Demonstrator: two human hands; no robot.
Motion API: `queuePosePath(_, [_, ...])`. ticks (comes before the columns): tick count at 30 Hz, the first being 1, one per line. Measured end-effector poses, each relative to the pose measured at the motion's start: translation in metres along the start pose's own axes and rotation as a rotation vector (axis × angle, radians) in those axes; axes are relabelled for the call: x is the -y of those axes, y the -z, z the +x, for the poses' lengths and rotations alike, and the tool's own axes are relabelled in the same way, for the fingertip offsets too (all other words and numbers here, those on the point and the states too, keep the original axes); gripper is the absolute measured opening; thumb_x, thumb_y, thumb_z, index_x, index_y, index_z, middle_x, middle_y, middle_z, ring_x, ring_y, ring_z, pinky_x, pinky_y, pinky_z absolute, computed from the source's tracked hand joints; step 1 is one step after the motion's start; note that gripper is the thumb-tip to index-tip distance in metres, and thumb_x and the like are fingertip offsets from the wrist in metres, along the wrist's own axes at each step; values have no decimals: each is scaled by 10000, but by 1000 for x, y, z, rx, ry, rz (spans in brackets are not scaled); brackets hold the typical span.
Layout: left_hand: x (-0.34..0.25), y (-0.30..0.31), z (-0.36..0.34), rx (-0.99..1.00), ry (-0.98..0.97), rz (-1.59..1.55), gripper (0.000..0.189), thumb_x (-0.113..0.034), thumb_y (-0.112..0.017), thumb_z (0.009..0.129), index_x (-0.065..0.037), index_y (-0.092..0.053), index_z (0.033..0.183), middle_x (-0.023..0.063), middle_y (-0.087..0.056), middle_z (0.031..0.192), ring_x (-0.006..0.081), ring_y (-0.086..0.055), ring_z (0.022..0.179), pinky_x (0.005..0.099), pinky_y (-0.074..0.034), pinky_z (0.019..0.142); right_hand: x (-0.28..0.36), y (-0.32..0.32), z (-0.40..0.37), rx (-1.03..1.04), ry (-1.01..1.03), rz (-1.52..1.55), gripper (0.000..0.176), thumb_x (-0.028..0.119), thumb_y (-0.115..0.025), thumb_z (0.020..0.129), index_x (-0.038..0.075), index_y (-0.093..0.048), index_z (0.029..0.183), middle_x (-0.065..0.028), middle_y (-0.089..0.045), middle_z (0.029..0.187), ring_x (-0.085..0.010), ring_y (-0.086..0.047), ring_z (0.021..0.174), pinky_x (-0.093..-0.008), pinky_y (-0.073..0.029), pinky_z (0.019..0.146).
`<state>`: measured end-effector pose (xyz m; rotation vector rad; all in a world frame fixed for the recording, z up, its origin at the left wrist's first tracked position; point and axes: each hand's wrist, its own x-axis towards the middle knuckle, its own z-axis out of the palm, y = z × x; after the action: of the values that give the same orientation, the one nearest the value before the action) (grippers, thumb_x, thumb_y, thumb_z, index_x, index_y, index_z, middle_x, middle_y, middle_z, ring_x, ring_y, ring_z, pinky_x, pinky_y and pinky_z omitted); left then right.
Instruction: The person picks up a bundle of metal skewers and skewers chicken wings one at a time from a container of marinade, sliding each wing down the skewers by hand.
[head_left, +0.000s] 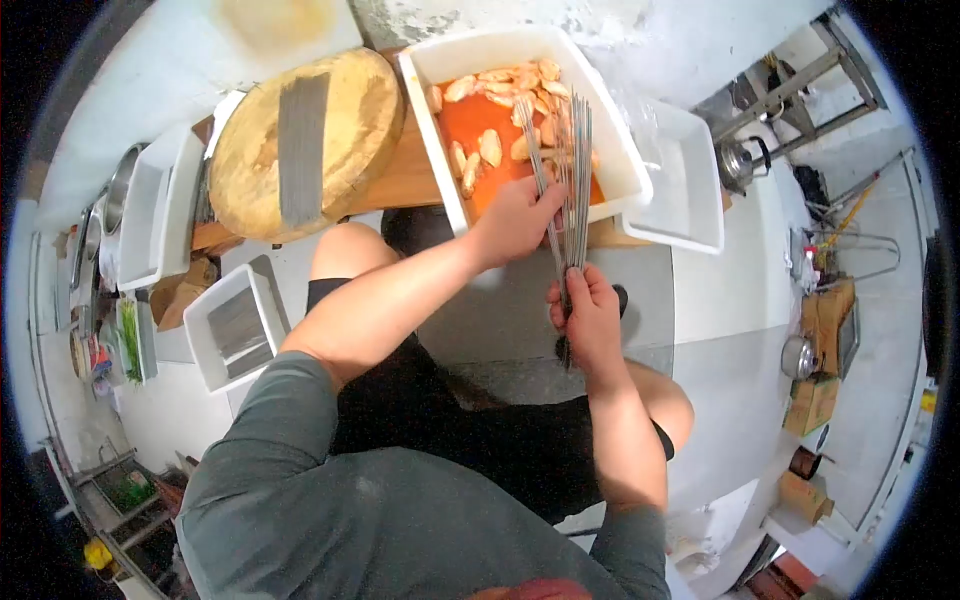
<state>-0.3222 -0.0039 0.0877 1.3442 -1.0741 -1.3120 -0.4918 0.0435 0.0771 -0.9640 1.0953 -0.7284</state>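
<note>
My right hand [590, 318] is closed around the lower part of a bundle of thin metal skewers [580, 170], which points upward and away from me. My left hand [512, 222] pinches a few skewers [533, 140] at the bundle's left side, their tips fanned apart from the rest. Behind both hands stands a white tub [424, 110] with red-orange marinade [465, 125]. Pieces of raw meat that look like chicken wings [489, 147] lie in it. The skewer tips overlap the tub in this view.
Left of the tub, a round wooden chopping block [240, 150] bears a flat row of skewers [303, 150]. A white tray [700, 170] adjoins the tub's right side. At lower left, a smaller white bin [205, 335] holds more skewers. A kettle [737, 160] stands far right.
</note>
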Motion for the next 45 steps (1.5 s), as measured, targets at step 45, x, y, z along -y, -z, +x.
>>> queuePosePath(45, [44, 300, 99, -781, -174, 1429, 397, -375, -605, 863, -54, -642, 1093, 199, -601, 1096, 368, -585, 1033, 437, -484, 898, 80, 3, 45, -218, 173, 305, 206, 194, -493, 997, 21, -579, 1068, -16, -502, 675, -80, -401, 487, -205, -303, 409])
